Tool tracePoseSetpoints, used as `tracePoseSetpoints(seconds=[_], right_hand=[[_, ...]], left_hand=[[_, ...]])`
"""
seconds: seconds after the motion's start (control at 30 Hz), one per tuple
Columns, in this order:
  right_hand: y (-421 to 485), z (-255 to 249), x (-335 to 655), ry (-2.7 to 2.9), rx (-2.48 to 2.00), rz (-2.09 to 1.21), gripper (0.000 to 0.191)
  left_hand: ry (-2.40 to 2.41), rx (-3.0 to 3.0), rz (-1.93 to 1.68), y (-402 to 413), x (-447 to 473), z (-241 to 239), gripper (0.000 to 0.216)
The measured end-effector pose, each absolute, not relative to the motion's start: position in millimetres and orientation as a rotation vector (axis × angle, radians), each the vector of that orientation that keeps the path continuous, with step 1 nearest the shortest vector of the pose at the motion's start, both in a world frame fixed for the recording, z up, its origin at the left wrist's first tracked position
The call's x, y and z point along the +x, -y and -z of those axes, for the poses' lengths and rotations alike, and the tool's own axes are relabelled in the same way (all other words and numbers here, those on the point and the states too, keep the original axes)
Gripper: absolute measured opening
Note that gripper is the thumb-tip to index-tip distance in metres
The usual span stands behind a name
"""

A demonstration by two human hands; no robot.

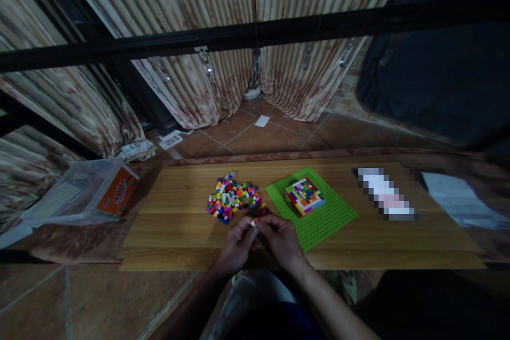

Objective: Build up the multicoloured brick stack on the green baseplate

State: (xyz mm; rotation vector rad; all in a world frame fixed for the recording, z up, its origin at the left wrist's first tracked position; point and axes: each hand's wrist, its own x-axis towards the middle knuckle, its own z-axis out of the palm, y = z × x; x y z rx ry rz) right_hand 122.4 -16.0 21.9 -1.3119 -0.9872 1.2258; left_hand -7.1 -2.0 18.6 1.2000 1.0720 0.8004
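Both my hands meet over the front middle of a wooden board (pixel 179 239). My left hand (pixel 236 247) and my right hand (pixel 282 239) pinch small building bricks (pixel 255 221), orange and white, between their fingertips. Just beyond them lies a heap of loose coloured bricks (pixel 232 199). To the right of the heap a green baseplate (pixel 330 212) lies at an angle, and on it stands a square multicoloured block of stacked bricks (pixel 304 195).
A clear plastic tub (pixel 75 194) with an orange label stands left of the board. A blurred white strip (pixel 384 194) lies on the board's right side. Striped curtains (pixel 223 42) and a black bar (pixel 255 34) are behind; tiled floor surrounds.
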Motion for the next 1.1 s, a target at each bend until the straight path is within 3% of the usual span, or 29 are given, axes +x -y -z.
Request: tracePoseSetpoints(seconds=[0.4, 0.73, 1.0, 1.1], right_hand=[[19.6, -24.5, 123.2, 0.69, -1.29, -1.399, 0.032], [10.6, -9.3, 144.5, 1.36, -1.663, -0.524, 0.028], [3.4, 1.3, 138.4, 1.51, -1.707, -0.391, 0.033], [3.9, 1.2, 136.9, 1.532, -1.661, -0.452, 0.031]], left_hand=[[-0.996, 1.213, -0.8, 3.6, -9.1, -26.3, 0.032], [-1.368, 1.424, -0.773, -6.5, -16.2, -11.4, 0.018], [-1.504, 1.545, -0.805, -14.1, -8.8, -5.0, 0.001], [-1.499, 1.525, -0.847, -15.9, -11.4, -5.5, 0.007]])
